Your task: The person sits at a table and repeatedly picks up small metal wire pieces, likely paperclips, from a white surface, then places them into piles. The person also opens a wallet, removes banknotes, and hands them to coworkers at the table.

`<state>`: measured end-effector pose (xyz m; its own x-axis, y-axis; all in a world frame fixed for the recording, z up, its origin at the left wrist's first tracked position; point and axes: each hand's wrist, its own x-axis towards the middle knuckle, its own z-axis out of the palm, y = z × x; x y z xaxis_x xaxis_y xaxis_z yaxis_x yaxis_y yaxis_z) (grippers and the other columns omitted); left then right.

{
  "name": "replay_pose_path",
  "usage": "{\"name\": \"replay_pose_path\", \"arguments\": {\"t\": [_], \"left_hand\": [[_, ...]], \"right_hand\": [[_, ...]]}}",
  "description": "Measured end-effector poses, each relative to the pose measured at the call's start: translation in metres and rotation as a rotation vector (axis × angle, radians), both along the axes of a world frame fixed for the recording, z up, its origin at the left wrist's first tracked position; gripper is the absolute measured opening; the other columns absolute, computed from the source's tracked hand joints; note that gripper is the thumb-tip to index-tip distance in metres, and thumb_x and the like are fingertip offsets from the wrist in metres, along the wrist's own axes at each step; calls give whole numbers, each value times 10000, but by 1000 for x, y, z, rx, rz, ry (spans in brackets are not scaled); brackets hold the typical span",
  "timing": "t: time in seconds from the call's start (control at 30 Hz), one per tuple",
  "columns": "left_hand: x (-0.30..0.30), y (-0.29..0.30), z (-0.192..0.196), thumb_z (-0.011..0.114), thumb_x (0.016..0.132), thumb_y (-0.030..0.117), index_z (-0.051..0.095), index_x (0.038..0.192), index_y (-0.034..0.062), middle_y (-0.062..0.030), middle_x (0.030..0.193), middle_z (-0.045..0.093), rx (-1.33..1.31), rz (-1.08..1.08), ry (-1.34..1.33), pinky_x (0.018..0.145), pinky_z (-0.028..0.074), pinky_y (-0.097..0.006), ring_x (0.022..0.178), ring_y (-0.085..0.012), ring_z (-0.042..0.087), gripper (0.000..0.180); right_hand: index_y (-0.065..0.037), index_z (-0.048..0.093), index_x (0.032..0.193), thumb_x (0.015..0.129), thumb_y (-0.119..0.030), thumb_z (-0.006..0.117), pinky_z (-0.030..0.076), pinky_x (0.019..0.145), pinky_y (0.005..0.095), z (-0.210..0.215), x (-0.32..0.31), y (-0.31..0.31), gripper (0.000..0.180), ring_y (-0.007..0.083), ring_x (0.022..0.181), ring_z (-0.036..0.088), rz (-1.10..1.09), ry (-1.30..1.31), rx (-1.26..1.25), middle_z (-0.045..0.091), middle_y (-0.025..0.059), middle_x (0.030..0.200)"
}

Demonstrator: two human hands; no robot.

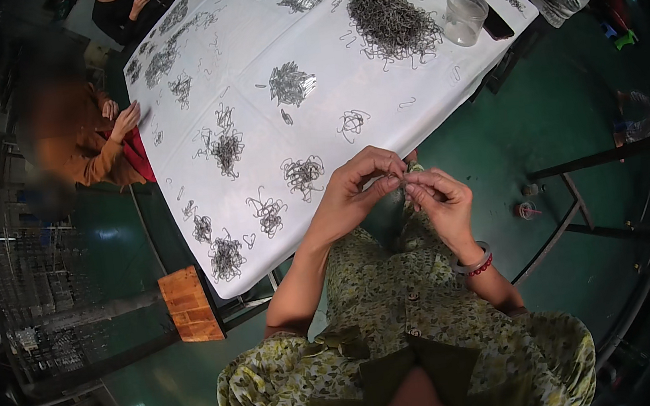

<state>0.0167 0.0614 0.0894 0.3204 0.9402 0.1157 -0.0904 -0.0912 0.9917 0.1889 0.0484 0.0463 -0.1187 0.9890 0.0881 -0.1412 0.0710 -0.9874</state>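
My left hand (357, 193) and my right hand (443, 199) meet just off the near edge of the white-covered table (381, 134). Thumb and fingers are pinched on both, fingertips nearly touching. Whatever sits between them is too small to make out. On the table beyond my left hand lie a small heap of bent wire hooks (303, 176) and a looser cluster of wire hooks (353, 123). Farther off are a pile of small flat silver pieces (290, 85) and a large dark pile of wire hooks (393, 25).
A clear plastic jar (465, 18) and a black phone (496, 25) stand by the right edge. Co-workers' hands (125, 123) show at the left, with others at the far side. A wooden stool (191, 304) is at lower left; a cup (527, 211) is on the floor.
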Motion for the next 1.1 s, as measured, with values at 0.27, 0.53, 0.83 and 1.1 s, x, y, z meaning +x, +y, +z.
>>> {"name": "replay_pose_path", "arguments": {"t": [0.27,0.53,0.83,1.1], "left_hand": [[-12,-20,-24,612,828,3,600,934,26,-54,975,584,227,139,176,845,436,-266,950,-149,559,109],[-25,-29,-39,579,859,28,583,949,30,-100,1012,631,258,441,231,816,472,-302,940,-191,599,90],[-37,-18,-43,552,874,14,556,900,21,-119,949,654,352,457,239,862,441,-354,917,-226,593,27],[-21,-15,-21,607,820,-4,573,907,29,-102,937,662,347,508,376,810,470,-335,905,-244,594,99]], "right_hand": [[65,642,943,811,88,600,451,530,182,2,-26,-21,140,82,667,578,-63,100,97,605,66,823],[42,655,938,777,88,628,470,567,228,-11,-59,-5,169,131,677,601,-110,-197,408,638,100,821],[28,656,963,815,4,595,471,645,278,15,-91,132,162,205,699,594,79,-393,559,630,127,800],[65,608,807,743,44,504,463,833,360,-60,-189,258,124,312,963,529,339,-1031,864,579,181,925]]}}
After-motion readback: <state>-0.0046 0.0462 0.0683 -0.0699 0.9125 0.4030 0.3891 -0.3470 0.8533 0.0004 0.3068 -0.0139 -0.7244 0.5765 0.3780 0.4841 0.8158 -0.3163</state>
